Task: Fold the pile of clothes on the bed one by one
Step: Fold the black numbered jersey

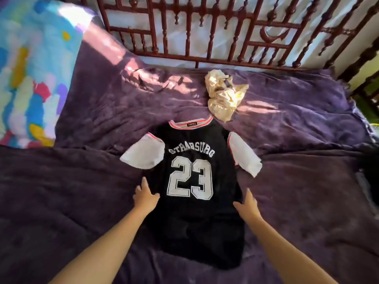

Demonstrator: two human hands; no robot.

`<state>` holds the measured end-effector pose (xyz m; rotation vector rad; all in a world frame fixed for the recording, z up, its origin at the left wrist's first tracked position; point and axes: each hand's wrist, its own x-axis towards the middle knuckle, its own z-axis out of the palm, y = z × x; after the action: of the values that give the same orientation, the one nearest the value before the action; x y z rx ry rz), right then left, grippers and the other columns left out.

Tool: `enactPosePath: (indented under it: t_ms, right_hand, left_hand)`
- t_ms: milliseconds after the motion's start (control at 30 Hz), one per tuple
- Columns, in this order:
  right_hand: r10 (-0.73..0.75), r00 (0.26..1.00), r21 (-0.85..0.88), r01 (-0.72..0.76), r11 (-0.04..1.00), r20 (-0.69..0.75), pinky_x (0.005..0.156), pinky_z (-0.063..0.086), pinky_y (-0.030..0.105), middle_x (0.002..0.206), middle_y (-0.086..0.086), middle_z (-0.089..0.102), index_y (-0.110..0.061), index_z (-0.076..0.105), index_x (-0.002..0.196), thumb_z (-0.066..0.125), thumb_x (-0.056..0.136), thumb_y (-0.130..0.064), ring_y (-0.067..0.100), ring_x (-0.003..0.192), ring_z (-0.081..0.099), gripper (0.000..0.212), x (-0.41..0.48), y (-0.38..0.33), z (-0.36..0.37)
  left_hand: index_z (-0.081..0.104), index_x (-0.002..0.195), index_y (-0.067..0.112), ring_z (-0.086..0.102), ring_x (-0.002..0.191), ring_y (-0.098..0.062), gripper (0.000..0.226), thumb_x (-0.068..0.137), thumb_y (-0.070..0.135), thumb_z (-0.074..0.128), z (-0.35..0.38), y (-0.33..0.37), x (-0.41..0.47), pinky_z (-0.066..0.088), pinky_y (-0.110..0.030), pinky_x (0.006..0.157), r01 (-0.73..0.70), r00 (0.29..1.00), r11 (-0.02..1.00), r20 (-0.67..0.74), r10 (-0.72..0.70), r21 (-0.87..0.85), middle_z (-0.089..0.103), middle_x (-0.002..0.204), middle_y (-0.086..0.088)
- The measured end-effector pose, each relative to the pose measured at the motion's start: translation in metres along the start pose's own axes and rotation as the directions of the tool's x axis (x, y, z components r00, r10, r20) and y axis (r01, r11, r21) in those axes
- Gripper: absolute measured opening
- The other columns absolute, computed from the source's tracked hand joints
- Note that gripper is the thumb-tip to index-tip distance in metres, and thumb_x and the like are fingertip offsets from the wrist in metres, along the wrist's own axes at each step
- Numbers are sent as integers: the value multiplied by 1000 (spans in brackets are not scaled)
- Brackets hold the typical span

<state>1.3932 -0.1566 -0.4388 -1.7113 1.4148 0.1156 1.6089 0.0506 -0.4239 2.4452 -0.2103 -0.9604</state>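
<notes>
A bedroom in a home: a bed (pixel 82 201) under a purple blanket, a carved dark-red wooden headboard (pixel 205 27) behind it, a bright patterned pillow (pixel 30 68) at the bed's left end.

Bedspread (pixel 82 201) bare beside jersey (pixel 194 218); cream garment (pixel 223 95) beyond.

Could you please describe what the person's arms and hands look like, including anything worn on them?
Both arms are bare as far as the frame shows: no sleeve on the left forearm or the right forearm. The left hand and right hand wear no gloves, and no watch, bracelet or ring is visible.
</notes>
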Motion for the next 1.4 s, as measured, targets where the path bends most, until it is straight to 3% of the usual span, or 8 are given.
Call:
enactPosePath:
  t_ms: [133,400,500,633,767,1000,1167,1400]
  right_hand:
    - [242,967,-13,-242,970,83,103,40,44,138,17,41,-6,34,139,65,86,-18,34,124,44,62,-23,71,38]
    - [463,886,334,-445,831,26,72,47,32,105,13,63,3,53,121,63,87,-5,27,89,60,37,-52,97,67]
    - [433,901,443,-398,803,26,64,49,29,85,5,67,0,64,107,62,88,-12,19,76,63,23,-57,93,58]
    - [444,891,644,-284,711,-97,80,51,36,109,7,64,-7,61,116,61,88,-21,25,98,62,32,-63,90,31]
    - [444,879,768,-161,620,-175,59,41,31,89,8,59,-17,57,71,60,86,-18,20,75,56,15,-73,93,-4]
    - [384,922,862,-241,446,59,34,40,14,50,0,61,-11,54,74,60,89,-14,10,35,54,17,-121,110,-24]
    - [360,920,747,-348,566,155,29,26,12,51,5,44,-10,54,78,54,92,-5,7,25,31,15,-150,149,-13]
    - [255,943,531,-332,779,216,50,45,26,67,3,65,-8,64,86,57,93,-19,15,57,59,14,-165,151,-19]
  left_hand:
    - [18,146,5,35,132,-35,65,93,17,53,38,-72,-4,29,-37,108,214,976,976,54,-212,-39,32,146,-19]
    - [27,145,18,45,115,-16,71,86,3,62,55,-105,10,31,-28,95,270,958,803,229,-171,-530,48,135,-9]
    - [48,122,22,53,95,-19,39,88,7,59,62,-88,11,35,-35,86,368,930,655,252,-269,-660,57,116,-3]
    - [58,88,12,53,70,-18,8,89,4,55,60,-68,-1,43,-29,64,393,914,521,255,-317,-758,59,90,-6]
    - [63,91,8,63,83,-23,7,89,10,57,30,-76,-26,51,-36,71,369,921,291,306,-240,-883,66,92,-9]
    - [65,92,8,70,76,-25,8,85,6,62,-9,-117,-83,54,-39,74,329,944,414,307,-121,-849,72,86,-12]
    - [61,91,9,60,79,-25,11,83,1,64,-2,-168,-118,49,-37,61,434,900,610,349,-261,-663,63,88,-11]
    - [59,88,14,58,79,-22,4,89,10,60,-8,-196,-139,44,-29,65,356,927,416,262,-268,-837,63,88,-7]
